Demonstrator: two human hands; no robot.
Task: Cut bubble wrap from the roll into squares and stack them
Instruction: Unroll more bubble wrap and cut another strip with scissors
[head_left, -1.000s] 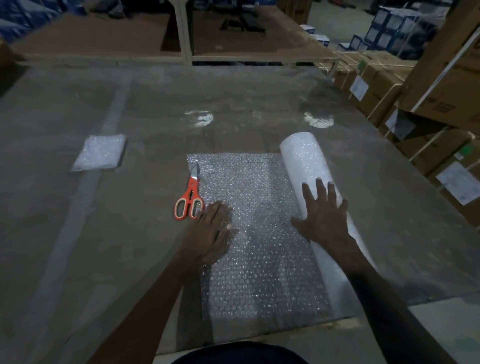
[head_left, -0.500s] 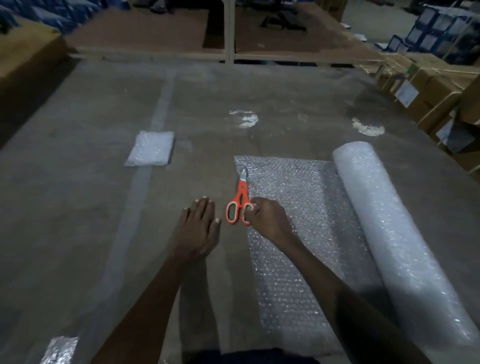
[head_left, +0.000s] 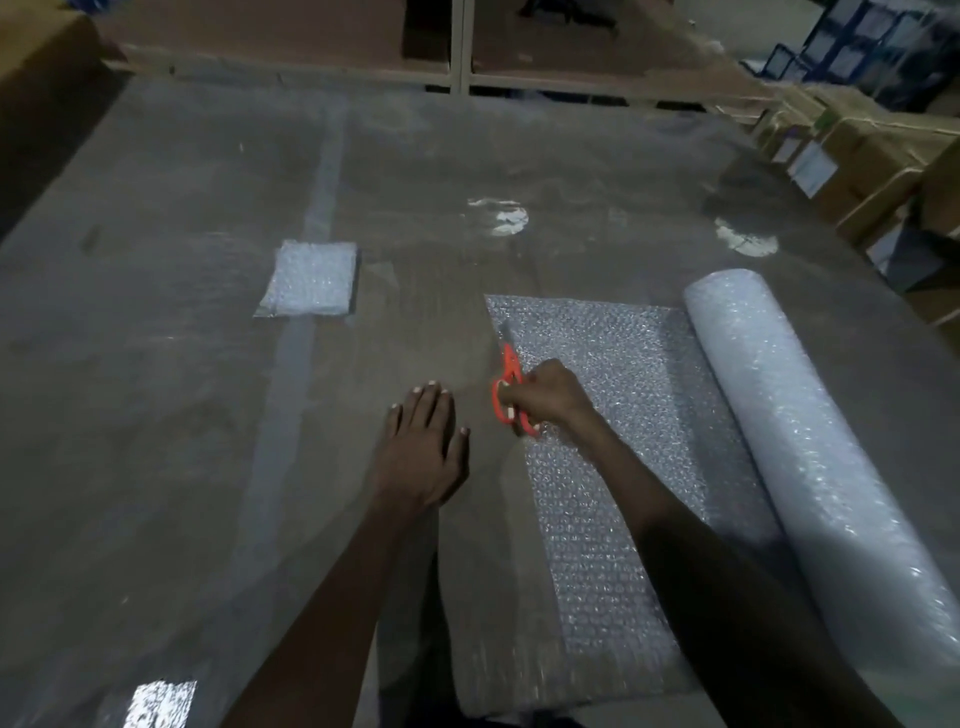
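Observation:
A roll of bubble wrap lies on the right of the large table. An unrolled sheet spreads flat from it to the left. My right hand grips the orange handles of the scissors at the sheet's left edge, blades pointing away from me. To the left of the scissors, my left hand rests flat on the table with fingers together, holding nothing. A stack of cut bubble wrap squares sits further back on the left.
Cardboard boxes line the right side of the table. A shelf frame stands behind the far edge. Two white patches mark the tabletop. A shiny scrap lies near the front left edge.
My right hand left the roll, crossed over the sheet and closed on the scissors' handles. My left hand slid off the sheet onto the bare table. The camera view shifted left.

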